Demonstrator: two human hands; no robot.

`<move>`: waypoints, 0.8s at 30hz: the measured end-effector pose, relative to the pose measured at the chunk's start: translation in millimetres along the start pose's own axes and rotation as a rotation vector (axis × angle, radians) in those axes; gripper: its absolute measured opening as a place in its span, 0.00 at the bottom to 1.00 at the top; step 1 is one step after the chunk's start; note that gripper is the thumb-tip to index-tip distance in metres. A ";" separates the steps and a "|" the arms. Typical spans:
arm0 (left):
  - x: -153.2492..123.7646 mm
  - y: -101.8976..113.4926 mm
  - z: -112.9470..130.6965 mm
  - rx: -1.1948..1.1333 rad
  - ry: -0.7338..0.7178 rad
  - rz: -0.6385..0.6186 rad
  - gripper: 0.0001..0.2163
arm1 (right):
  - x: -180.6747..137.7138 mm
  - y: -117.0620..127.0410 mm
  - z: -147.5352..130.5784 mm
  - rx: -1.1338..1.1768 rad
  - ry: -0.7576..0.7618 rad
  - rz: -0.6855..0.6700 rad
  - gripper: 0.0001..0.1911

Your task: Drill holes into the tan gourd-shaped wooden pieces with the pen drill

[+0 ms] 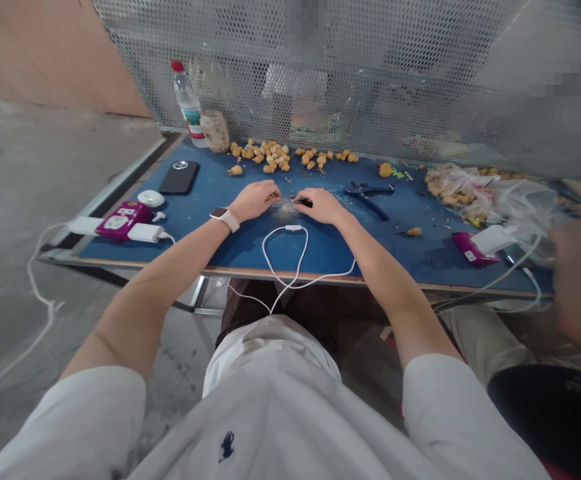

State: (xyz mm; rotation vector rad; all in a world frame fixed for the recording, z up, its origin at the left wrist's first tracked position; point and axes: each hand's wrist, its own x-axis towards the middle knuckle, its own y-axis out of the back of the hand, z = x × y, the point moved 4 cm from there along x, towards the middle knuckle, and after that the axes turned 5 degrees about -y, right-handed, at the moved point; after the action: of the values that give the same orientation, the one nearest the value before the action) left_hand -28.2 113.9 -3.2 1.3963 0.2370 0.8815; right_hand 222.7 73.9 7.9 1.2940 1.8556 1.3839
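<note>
Closest to us, a white cable (285, 267) loops across our lap and up over the front edge of the blue bench (320, 250). Just beyond it our two hands meet on the bench, nearly touching at the fingertips. Our left grip (253, 202), with a smartwatch (224, 217) on its wrist, is pinched almost shut on a small item (272, 197), too tiny to make out. Our right grip (320, 207) is curled closed on a small black object (303, 203), and we cannot tell what it is. Pale shavings (285, 212) lie on the bench right under both hands.

To our left sit a magenta socket unit (123, 221) with white chargers plugged in, a white earbud case (150, 198) and a black phone (179, 177). To our right lie blue-handled pliers (368, 197), and further along, a co-worker's hand (578, 267) is near a clear plastic bag (455, 187) of tan pieces. Along the back of the bench runs a scattered row of knobbly tan pieces (270, 155), beside a water bottle (188, 100) with a red cap, against a perforated metal screen (370, 67).
</note>
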 end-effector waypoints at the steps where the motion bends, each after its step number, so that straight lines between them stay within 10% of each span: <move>1: 0.0 0.2 1.1 0.007 0.005 -0.001 0.11 | -0.4 0.2 -0.3 0.002 -0.001 -0.001 0.15; 24: -0.4 -1.0 7.5 0.059 0.035 -0.035 0.13 | -0.7 0.0 -0.7 -0.006 -0.004 -0.007 0.15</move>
State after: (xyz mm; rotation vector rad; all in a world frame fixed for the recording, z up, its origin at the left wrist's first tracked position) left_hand -23.4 108.1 -2.7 1.4277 0.3151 0.8770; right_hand 222.5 72.9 8.1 1.2848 1.8503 1.3814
